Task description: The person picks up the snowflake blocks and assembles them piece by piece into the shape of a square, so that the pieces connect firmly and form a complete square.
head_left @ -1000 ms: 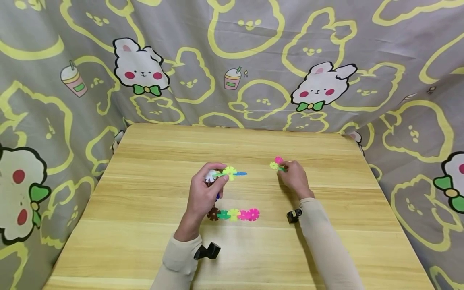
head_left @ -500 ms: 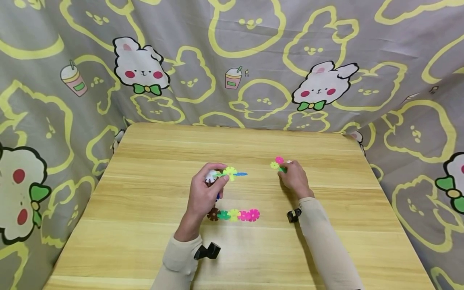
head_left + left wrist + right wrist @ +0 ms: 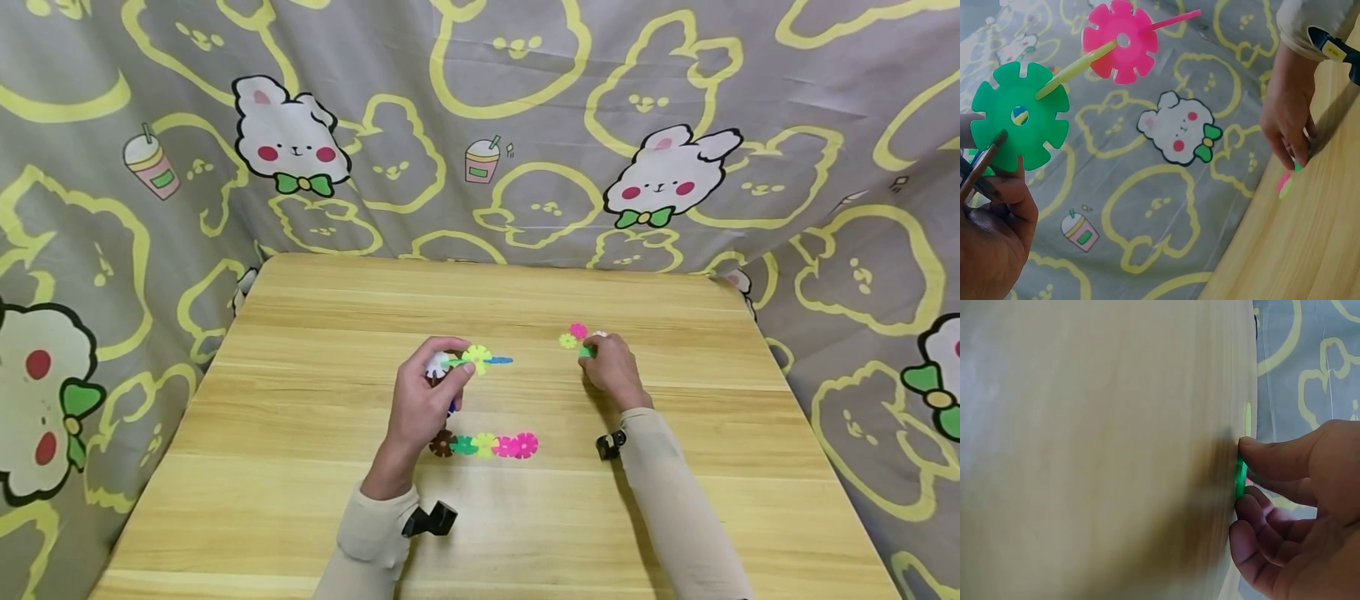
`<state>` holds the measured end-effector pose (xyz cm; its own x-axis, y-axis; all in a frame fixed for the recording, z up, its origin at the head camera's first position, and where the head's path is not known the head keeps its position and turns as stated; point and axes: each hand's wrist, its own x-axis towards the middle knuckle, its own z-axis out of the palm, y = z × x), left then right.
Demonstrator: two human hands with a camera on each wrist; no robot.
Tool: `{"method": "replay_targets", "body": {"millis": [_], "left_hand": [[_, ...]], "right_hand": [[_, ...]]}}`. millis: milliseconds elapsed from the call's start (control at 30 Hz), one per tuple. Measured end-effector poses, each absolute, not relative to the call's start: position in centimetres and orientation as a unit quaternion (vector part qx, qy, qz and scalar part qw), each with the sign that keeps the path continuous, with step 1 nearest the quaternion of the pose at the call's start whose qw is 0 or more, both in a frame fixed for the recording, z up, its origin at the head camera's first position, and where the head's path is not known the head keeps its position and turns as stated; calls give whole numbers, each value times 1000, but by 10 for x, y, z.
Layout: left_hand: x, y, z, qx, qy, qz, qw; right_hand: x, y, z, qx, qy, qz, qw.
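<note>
Half-built plastic snowflake-disc toy, one green piece being picked up.

Head view: left hand (image 3: 422, 398) grip closed on cluster of joined plastic discs (image 3: 474, 359), raised over wooden tabletop (image 3: 315, 333); finished row of five discs (image 3: 484, 445) lying near; right hand (image 3: 613, 371) pinching green disc (image 3: 585, 352) beside loose pink and yellow discs (image 3: 572, 336). Left wrist view: green and pink discs already slotted together. Right wrist view: green disc (image 3: 1240, 477) between thumb and fingers. No containers visible.

right hand (image 3: 611, 371) edged slightly off yellow disc (image 3: 567, 341)

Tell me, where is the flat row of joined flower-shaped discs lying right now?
In the head view, the row of discs lies on the wooden table, just nearer the person than the left hand, between both forearms.
</note>
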<state>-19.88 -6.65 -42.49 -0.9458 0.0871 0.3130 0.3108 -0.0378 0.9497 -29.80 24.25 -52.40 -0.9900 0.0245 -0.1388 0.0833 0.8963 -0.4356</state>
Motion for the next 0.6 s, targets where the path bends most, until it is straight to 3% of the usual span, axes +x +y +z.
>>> {"method": "replay_targets", "body": {"millis": [600], "left_hand": [[-199, -63, -425, -146, -689, -706, 78]], "right_hand": [[-288, 245, -524, 24, 971, -237, 38]]}}
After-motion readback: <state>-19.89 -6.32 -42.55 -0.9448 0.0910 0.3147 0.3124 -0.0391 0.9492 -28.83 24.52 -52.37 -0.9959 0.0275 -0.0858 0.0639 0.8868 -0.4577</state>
